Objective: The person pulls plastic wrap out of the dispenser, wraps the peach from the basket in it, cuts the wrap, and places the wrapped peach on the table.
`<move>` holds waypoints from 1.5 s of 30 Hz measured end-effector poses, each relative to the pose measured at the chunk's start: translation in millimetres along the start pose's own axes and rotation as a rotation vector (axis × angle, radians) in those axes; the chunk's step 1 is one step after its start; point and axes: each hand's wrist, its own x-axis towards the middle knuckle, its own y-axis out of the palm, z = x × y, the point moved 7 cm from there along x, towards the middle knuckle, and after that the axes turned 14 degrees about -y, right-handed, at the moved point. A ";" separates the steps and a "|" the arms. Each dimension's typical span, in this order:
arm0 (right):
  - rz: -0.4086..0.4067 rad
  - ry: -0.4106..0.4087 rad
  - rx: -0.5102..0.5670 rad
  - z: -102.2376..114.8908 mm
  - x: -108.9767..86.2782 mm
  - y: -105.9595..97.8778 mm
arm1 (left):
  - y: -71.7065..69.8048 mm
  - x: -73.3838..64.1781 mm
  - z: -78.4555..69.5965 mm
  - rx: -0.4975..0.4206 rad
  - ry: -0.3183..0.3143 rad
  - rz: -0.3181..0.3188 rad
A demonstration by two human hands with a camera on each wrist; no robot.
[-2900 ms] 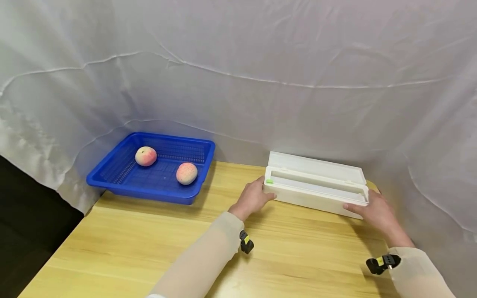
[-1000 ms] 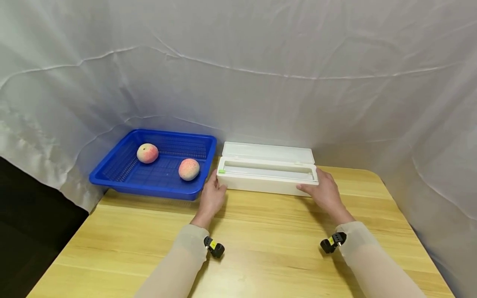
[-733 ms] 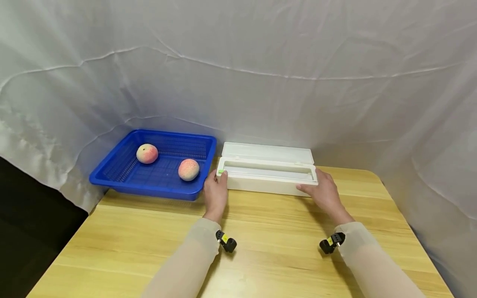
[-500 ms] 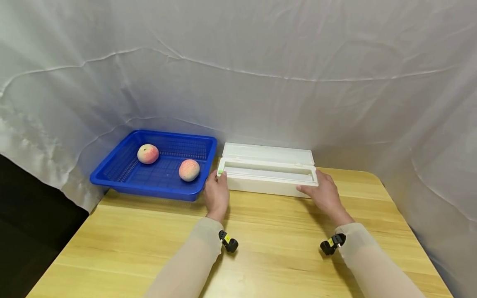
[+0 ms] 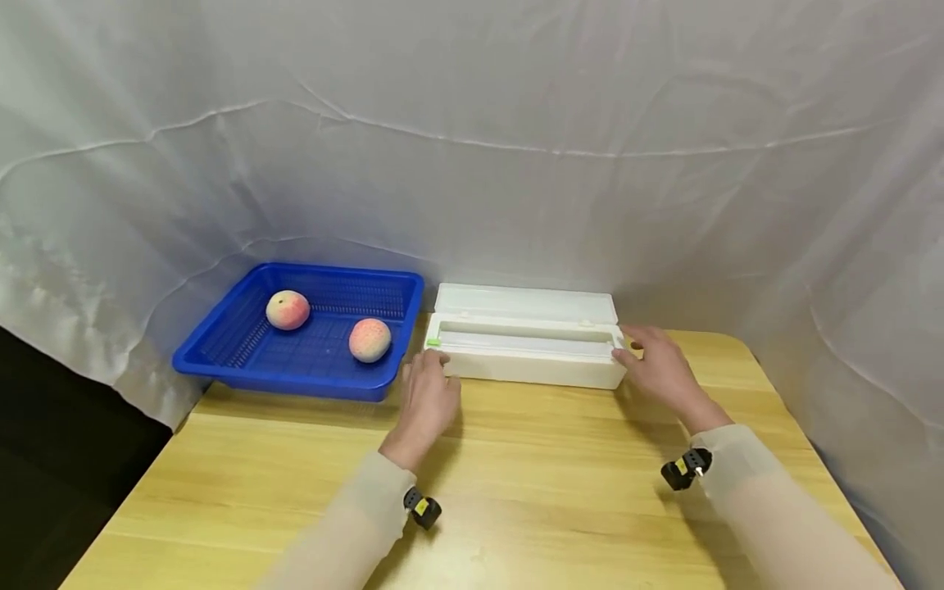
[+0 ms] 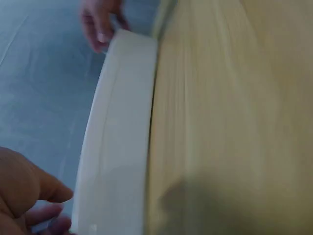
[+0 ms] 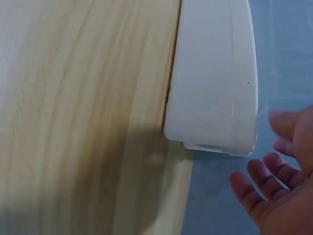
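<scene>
A long white cling film dispenser (image 5: 525,367) stands on the table near the back curtain. Its lid (image 5: 527,303) is swung up behind it, and a small green slider (image 5: 433,342) sits at the left end of its top. My left hand (image 5: 426,407) is at the left front corner, fingers loosely bent; whether they touch the box is unclear. Past the right end, my right hand (image 5: 662,370) holds nothing; in the right wrist view its spread fingers (image 7: 266,181) are apart from the box.
A blue plastic basket (image 5: 295,381) stands to the left, close to the dispenser. Two peaches lie in it, one peach (image 5: 288,310) at the back left and another peach (image 5: 369,340) at the front right. A pale curtain (image 5: 516,205) hangs behind the wooden table (image 5: 531,475).
The dispenser has slid left along the table, close to the basket, between both hands. Since half a second ago, my right hand has let go and moved right, and my left hand has drawn slightly back.
</scene>
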 end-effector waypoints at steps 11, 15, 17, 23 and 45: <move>0.020 -0.244 -0.255 24.5 30.6 -3.6 | -16.5 56.6 -36.9 0.607 0.372 0.079; 0.010 -0.298 -0.302 26.7 33.4 -1.7 | -11.7 66.9 -35.8 0.657 0.391 0.198; 0.020 -0.318 -0.308 26.1 34.4 0.3 | -9.4 70.2 -34.4 0.671 0.385 0.243; 0.053 -0.391 -0.287 28.8 35.0 3.2 | -2.4 75.9 -29.2 0.729 0.373 0.300; 0.039 0.016 -0.018 -5.9 41.1 4.6 | 4.7 84.1 -31.7 0.688 0.330 0.410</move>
